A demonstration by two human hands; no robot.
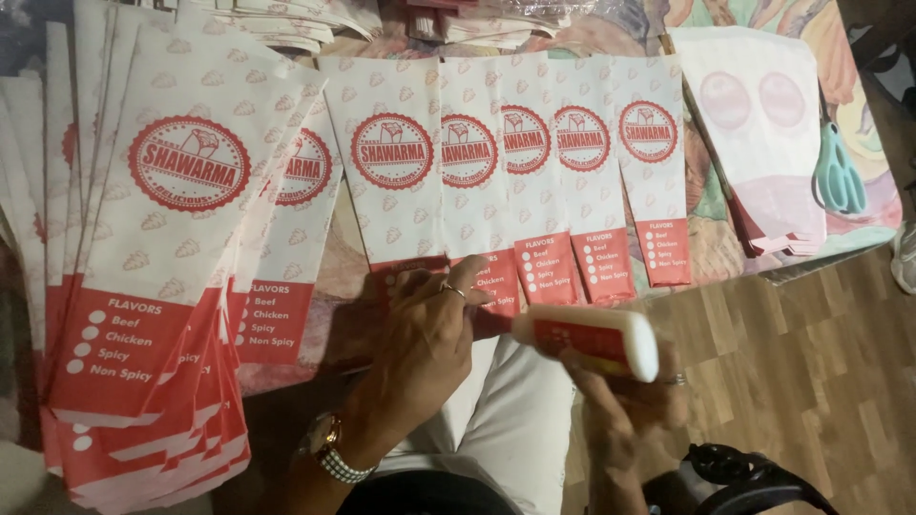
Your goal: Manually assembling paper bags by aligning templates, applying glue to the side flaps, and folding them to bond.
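Left hand: pressing flat, fingers spread and not closed on anything, on the red bottom strip of a fanned bag; wearing a ring and a beaded watch band.
Right hand: blurring with motion, grip wrapped around the rear of a glue stick.
Glue stick: lying almost level, long axis running from 3 o'clock to 9 o'clock, narrow end pointing toward 9 o'clock at the left hand's fingertips; white body with a red label band.
Key relation: pressed bag strip sitting just at 9 o'clock of the glue tip, near but whether touching is not clear; right hand carrying the tool, left hand being nearer the paper.
Fanned paper bags: overlapping in a row across the tabletop, long axes running 12 to 6 o'clock, white with a pale pattern, a round red stamp and a red bottom panel with white tick boxes.
Stacked bags: piling up at 9 o'clock, same print.
Back-side-up bags: lying at 2 o'clock, plain white with print showing through.
Scissors: resting at 3 o'clock, teal handles.
Wooden floor: showing at 4 o'clock.
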